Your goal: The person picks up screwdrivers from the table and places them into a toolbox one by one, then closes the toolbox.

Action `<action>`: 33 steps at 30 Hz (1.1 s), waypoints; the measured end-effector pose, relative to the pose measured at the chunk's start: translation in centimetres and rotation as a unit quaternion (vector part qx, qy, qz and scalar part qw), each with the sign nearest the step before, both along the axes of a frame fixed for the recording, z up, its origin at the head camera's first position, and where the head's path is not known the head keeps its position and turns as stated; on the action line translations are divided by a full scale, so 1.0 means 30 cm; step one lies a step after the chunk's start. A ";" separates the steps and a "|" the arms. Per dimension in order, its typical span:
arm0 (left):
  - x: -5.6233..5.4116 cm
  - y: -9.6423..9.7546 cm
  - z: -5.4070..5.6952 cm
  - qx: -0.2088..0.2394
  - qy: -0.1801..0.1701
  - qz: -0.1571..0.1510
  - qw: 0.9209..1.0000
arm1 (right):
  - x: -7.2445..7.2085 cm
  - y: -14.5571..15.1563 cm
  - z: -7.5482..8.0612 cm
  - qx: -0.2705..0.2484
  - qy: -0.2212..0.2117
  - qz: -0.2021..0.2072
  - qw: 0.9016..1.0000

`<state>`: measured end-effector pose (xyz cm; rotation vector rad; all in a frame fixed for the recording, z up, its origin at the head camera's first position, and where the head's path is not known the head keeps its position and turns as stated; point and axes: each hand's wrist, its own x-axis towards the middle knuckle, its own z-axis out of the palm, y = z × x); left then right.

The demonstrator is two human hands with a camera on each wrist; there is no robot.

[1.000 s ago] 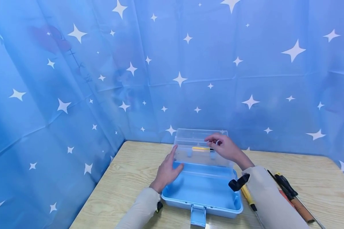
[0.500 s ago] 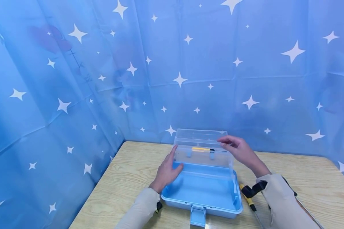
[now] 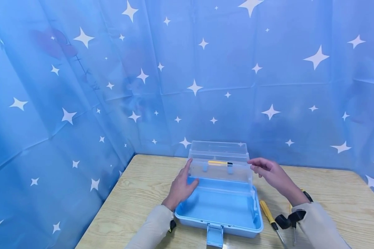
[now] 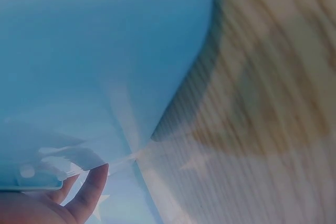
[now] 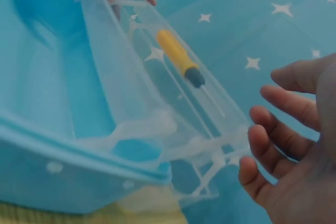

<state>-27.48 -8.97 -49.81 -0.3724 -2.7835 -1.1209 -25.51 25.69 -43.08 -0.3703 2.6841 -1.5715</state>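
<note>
Our right hand (image 3: 275,177) had shifted rightward, fingers relaxed, empty; left of them lay the slim yellow-and-black plastic-handled screwdriver (image 3: 219,163), blade pointing their way.

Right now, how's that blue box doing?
Left hand at left end of clear tray; right hand empty near its right end. Yellow-handled screwdriver in tray. Another screwdriver beside box, seemingly not in the way.

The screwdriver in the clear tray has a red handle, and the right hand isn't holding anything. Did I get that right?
Almost! The handle is yellow, not red; the right wrist view shows it. The screwdriver does lie in the clear tray, and the right hand holds nothing.
</note>
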 end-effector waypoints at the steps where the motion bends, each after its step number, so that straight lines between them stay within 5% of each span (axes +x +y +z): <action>1: 0.000 0.000 -0.001 0.001 0.001 -0.001 1.000 | 0.004 0.006 -0.007 -0.002 -0.007 -0.001 1.000; 19: 0.000 -0.002 -0.003 0.007 -0.001 -0.006 1.000 | 0.081 0.080 -0.155 -0.005 -0.129 -0.027 0.991; 33: 0.004 0.002 0.002 0.012 -0.001 -0.003 1.000 | 0.118 0.110 -0.223 -0.031 -0.140 0.005 0.990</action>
